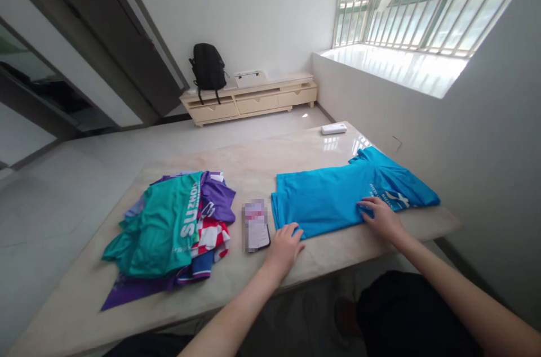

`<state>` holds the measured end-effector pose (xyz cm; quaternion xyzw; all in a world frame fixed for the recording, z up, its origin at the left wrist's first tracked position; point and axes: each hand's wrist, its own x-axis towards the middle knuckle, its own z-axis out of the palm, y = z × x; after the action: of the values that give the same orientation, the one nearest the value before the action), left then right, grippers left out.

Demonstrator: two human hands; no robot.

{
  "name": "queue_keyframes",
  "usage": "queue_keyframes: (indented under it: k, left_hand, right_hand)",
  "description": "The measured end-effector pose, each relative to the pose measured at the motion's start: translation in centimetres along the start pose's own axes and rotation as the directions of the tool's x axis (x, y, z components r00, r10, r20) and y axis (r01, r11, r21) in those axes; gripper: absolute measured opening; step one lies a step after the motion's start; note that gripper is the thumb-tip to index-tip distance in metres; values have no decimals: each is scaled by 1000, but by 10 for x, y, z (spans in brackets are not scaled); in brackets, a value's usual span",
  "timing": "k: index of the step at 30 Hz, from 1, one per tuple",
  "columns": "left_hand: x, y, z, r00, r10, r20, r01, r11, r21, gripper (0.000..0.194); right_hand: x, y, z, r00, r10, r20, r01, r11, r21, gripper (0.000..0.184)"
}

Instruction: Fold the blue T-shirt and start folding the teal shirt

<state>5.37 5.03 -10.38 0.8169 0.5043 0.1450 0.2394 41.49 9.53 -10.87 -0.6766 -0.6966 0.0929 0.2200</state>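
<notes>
A bright blue T-shirt [338, 193] lies partly folded on the marble table [262, 160], with white lettering near its right end. My left hand [285, 244] pinches the shirt's near-left corner at the hem. My right hand [380, 216] grips the near edge of the shirt farther right, close to the lettering. To the left of the left hand a phone [256, 226] lies flat on the table. Farther left sits a pile of shirts [173, 227], a teal one on top over purple and red-and-white checked ones.
A white remote-like object [333, 128] lies at the table's far right. A low wooden cabinet [249, 99] with a black backpack [208, 67] stands against the far wall. A white wall and window ledge [393, 67] run along the right.
</notes>
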Motion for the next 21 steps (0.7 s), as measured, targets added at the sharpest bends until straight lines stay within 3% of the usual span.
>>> queue_keyframes:
  k: [3,7,10,13,16,19,21]
  left_hand:
    - [-4,3,11,1000,-3,-5,3,1000,-2,22]
    - [-18,27,26,999,-28,-39,26,999,-46,31]
    - [-45,43,36,999,-15,-40,11,994,-109,30]
    - [-76,42,36,998,-25,-61,16,990,-139,31]
    - [-104,29,27,984,-122,-133,104,986,-134,31]
    - [-124,17,18,964,-193,-181,170,976,-136,31]
    - [-132,12,16,962,-203,-182,183,975,-123,32]
  right_hand:
    - [-13,-29,2,998,-68,6,68,997,44,36]
    - [-51,-97,23,949,-290,127,266,948,178,36]
    - [-99,-134,62,870,-430,242,368,892,261,74]
    - [-130,-146,100,872,-410,268,381,911,155,102]
    - [-139,-149,120,888,-442,125,441,897,34,85]
    - [-142,-149,125,855,-519,-2,519,855,3,57]
    - [-146,-146,128,833,-551,-51,550,835,-25,49]
